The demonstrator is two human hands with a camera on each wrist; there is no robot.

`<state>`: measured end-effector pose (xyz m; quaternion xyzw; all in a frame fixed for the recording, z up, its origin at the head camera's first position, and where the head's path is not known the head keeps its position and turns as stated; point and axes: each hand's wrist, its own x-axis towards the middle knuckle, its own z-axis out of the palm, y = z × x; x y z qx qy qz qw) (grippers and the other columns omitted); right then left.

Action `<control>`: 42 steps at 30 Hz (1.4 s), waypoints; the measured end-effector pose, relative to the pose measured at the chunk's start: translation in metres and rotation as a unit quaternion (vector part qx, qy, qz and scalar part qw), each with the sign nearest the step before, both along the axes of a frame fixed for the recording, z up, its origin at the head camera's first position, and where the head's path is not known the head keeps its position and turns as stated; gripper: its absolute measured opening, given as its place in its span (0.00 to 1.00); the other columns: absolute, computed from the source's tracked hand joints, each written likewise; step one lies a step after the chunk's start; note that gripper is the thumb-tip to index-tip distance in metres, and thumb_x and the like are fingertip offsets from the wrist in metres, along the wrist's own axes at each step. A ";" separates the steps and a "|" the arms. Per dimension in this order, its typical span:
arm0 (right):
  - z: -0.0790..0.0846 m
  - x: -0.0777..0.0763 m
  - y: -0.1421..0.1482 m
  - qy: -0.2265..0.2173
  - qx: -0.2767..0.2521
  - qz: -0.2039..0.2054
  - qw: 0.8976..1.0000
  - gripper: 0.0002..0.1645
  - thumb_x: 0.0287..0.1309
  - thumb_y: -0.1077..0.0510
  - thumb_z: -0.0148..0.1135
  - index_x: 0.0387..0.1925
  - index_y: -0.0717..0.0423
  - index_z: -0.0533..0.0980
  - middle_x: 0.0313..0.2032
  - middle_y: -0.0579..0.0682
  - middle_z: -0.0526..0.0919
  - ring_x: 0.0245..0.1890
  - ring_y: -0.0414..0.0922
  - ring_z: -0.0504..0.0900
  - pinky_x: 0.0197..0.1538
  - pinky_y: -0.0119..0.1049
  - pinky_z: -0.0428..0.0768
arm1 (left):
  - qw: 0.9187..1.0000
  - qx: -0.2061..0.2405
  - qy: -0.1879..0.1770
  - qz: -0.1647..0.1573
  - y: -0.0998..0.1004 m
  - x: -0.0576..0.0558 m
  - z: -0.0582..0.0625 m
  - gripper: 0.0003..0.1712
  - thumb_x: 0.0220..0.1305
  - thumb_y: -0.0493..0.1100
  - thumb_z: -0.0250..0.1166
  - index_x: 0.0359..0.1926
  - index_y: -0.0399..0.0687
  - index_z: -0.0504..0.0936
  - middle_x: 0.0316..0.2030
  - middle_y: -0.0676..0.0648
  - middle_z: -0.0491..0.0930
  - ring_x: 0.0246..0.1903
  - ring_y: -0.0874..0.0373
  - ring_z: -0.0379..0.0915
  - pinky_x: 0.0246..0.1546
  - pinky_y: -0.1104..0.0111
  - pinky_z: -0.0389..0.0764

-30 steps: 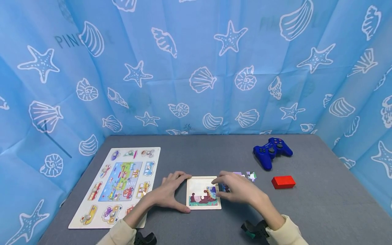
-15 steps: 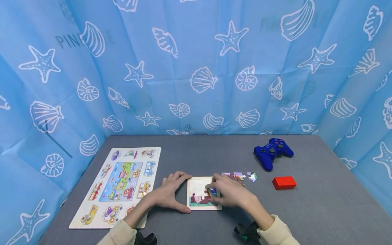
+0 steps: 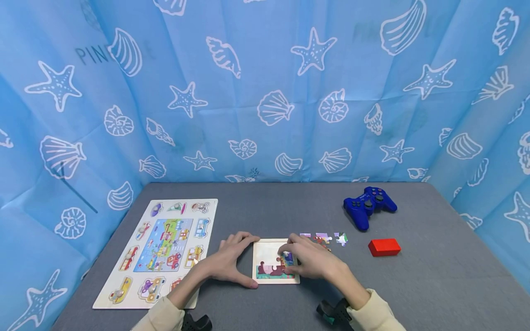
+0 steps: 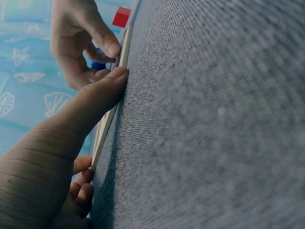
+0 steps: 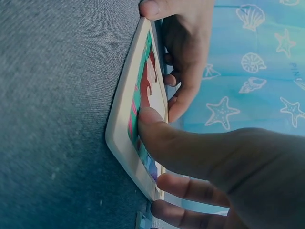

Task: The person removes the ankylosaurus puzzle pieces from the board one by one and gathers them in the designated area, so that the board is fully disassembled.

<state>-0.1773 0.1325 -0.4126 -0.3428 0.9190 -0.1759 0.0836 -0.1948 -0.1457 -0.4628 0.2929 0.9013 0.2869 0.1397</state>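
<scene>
A small wooden-framed jigsaw tray (image 3: 276,281) lies flat in front of me, its lower and right parts covered with picture pieces (image 3: 270,270). My left hand (image 3: 227,259) grips the tray's left side, thumb at the near corner and index finger at the far corner. Over the right side is my right hand (image 3: 312,257), its thumb and index finger spread and touching the laid pieces. In the right wrist view the right thumb (image 5: 151,117) rests on the green strip of the picture; no lifted piece shows. The right hand hides part of the tray's right edge.
Loose jigsaw pieces (image 3: 323,237) lie just beyond the right hand. A blue game controller (image 3: 368,206) and a red block (image 3: 384,247) sit farther right. A large vehicle peg puzzle board (image 3: 141,280) lies at left, partly under the left forearm. A blue shell-print curtain (image 3: 265,92) surrounds the table.
My right hand has moved left from the tray's right edge onto the pieces, uncovering loose pieces behind it; over the last half second it barely moves. The left hand stays in place.
</scene>
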 end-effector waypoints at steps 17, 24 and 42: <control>-0.001 0.000 0.000 0.012 -0.032 0.003 0.999 0.22 0.54 0.61 0.77 0.52 0.55 0.83 0.40 0.48 0.80 0.32 0.35 0.70 0.36 0.31 0.71 | 1.000 -0.006 0.004 0.000 0.000 0.000 0.000 0.61 0.44 0.69 0.79 0.77 0.61 0.62 0.69 0.49 0.63 0.59 0.53 0.59 0.50 0.56 0.57; 0.000 0.001 -0.001 0.004 -0.034 0.004 0.999 0.21 0.54 0.64 0.76 0.52 0.56 0.85 0.39 0.48 0.80 0.32 0.36 0.70 0.36 0.30 0.72 | 1.000 -0.006 0.004 0.000 0.001 0.000 0.000 0.61 0.44 0.69 0.78 0.77 0.60 0.62 0.69 0.49 0.63 0.60 0.53 0.59 0.50 0.57 0.57; 0.001 0.003 0.006 0.018 -0.029 -0.018 0.999 0.21 0.58 0.61 0.74 0.54 0.54 0.84 0.39 0.46 0.79 0.33 0.35 0.70 0.36 0.29 0.70 | 1.000 -0.002 0.005 -0.001 0.000 0.000 0.000 0.61 0.44 0.68 0.79 0.77 0.60 0.62 0.69 0.49 0.63 0.59 0.53 0.59 0.51 0.56 0.57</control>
